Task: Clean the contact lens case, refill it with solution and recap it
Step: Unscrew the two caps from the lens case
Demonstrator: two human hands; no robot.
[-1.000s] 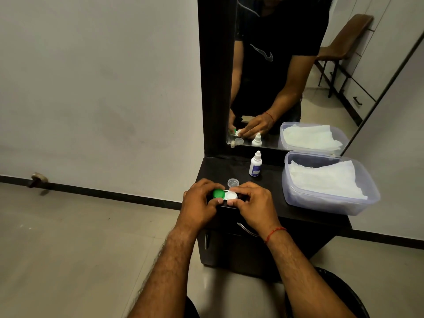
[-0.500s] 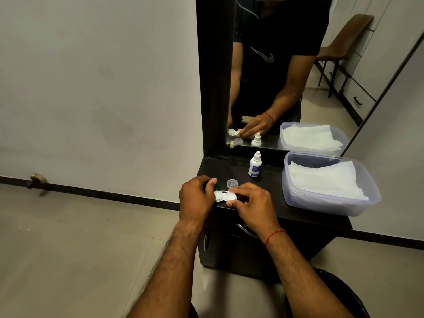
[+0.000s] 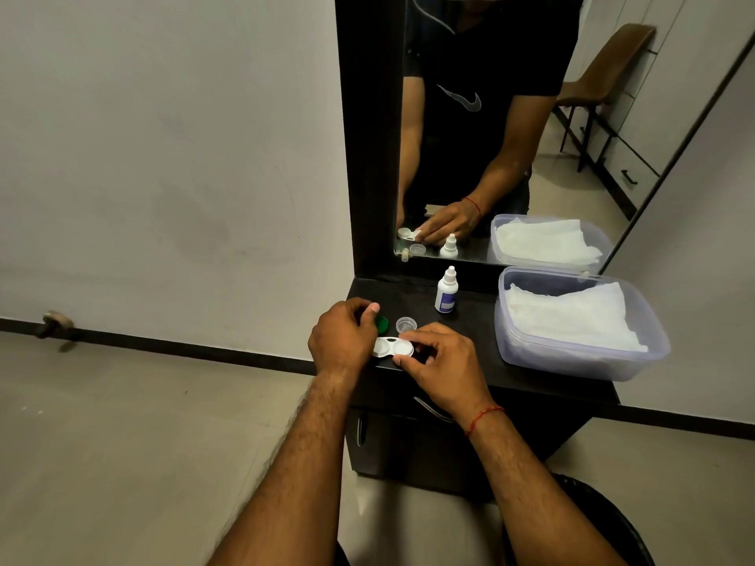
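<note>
Green cap (image 3: pixel 381 323), now off the case (image 3: pixel 393 347) and pinched in the left hand (image 3: pixel 342 336) just behind-left of it; right hand (image 3: pixel 438 363) grips the case's right end; advice: park cap upside-up nearby, keep case level while opening the other well.

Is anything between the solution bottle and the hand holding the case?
Nothing visible does. The solution bottle stands upright on bare tabletop beyond the right hand, which steadies the lens case. The clear cap lies off to the left of that path.
</note>
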